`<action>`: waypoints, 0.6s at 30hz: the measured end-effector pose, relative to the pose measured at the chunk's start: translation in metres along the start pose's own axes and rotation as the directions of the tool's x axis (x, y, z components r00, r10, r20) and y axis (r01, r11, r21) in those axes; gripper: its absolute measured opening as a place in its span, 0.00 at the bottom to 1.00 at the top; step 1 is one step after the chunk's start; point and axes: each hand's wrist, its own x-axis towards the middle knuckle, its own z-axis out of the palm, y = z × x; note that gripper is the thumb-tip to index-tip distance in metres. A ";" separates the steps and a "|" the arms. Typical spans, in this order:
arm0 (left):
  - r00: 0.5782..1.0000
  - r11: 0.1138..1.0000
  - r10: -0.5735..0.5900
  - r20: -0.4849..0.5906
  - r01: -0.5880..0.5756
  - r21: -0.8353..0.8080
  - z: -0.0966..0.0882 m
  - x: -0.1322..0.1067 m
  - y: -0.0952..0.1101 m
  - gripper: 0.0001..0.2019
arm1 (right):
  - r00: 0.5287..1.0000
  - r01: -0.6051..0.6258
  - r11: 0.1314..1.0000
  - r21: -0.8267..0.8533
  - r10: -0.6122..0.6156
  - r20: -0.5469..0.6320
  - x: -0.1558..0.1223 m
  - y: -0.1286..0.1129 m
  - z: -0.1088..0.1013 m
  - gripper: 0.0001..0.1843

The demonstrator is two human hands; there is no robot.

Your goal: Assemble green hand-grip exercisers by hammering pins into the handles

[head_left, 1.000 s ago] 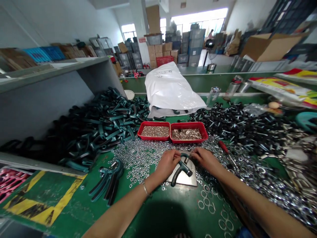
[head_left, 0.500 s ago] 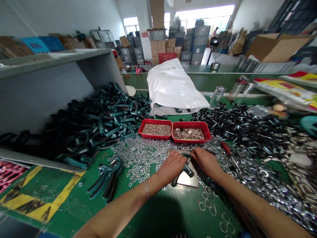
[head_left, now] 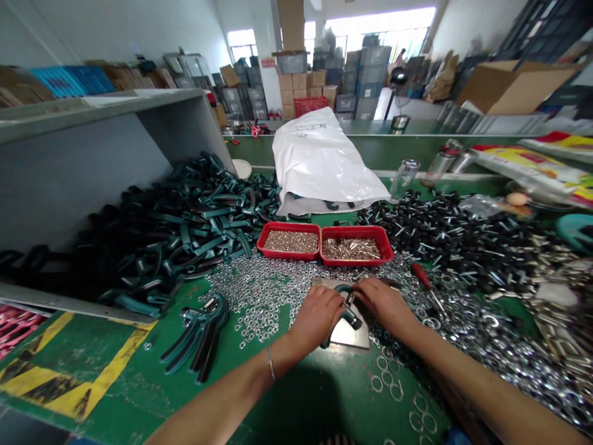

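Two red trays hold small metal parts.

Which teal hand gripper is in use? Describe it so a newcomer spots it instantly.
On the green workbench, find the two red trays. Just below them, a steel plate sits among loose washers. On it lies a teal hand gripper, held between the left hand and right hand, unlike the heap at left.

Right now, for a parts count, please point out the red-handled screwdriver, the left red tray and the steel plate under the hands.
Red-handled screwdriver [head_left: 419, 276], head view, on its red handle.
Left red tray [head_left: 288, 225], head view, on its far rim.
Steel plate [head_left: 356, 335], head view, on its bare near corner.
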 end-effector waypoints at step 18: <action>0.988 0.984 -0.148 0.041 0.143 0.101 0.000 -0.023 0.028 0.26 | 0.934 -0.356 0.881 0.313 0.340 0.106 -0.048 0.001 -0.046 0.13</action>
